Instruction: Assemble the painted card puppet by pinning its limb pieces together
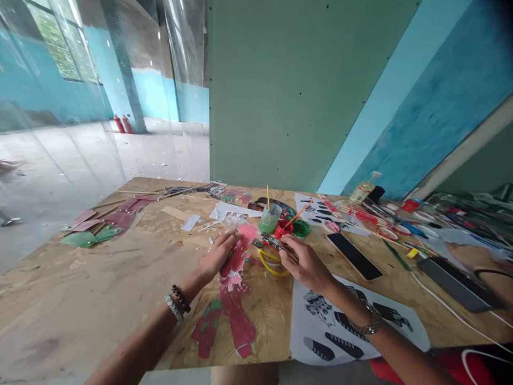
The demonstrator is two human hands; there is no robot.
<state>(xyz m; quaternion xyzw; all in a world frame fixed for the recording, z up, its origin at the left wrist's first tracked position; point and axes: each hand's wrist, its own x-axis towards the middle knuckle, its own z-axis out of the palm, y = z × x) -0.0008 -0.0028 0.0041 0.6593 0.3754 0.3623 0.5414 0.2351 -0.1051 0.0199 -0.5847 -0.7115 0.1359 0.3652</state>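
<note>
My left hand (219, 253) is closed on a pink and dark-red cut-out figure piece (245, 235), held above the table. Below it lie dark-red leg-shaped cut-outs (239, 326) with green patches. My right hand (303, 263) grips a silver metal hand tool (271, 240), whose jaws point left towards the pink piece; its exact kind is unclear. A yellow ring-shaped thing (262, 262) shows below the tool. Just behind my hands stand a plastic cup (271, 220) of cloudy water with a yellow brush, and a red paint pot (281, 230) with an orange brush.
A phone (355, 255) and a printed sheet (320, 342) lie to the right. Red and green cut-outs (92, 235) rest far left. At the right edge, another person's hand (471, 255) is near a dark box-shaped object (457, 283) and a white cable (436, 303).
</note>
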